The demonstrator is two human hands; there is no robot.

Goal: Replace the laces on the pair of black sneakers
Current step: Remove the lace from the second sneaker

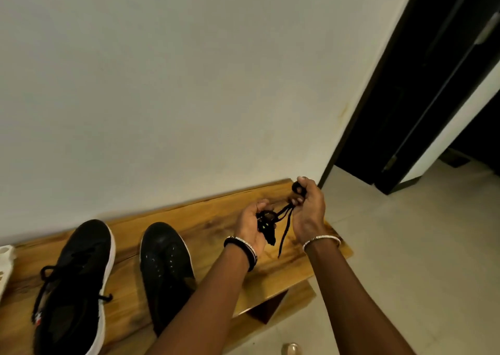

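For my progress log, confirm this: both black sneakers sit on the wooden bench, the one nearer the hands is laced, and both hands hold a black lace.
One error. In the head view the sneaker nearer the hands is unlaced, its eyelets bare. It and the laced sneaker sit on the wooden bench, and the left hand and right hand hold a black lace.

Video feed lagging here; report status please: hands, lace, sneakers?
Left hand, right hand both grip black lace. Unlaced sneaker on bench, laced sneaker beside. Nothing blocking.

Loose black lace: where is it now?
In the head view, right of centre: left hand and right hand hold the lace above the bench, right of the unlaced sneaker.
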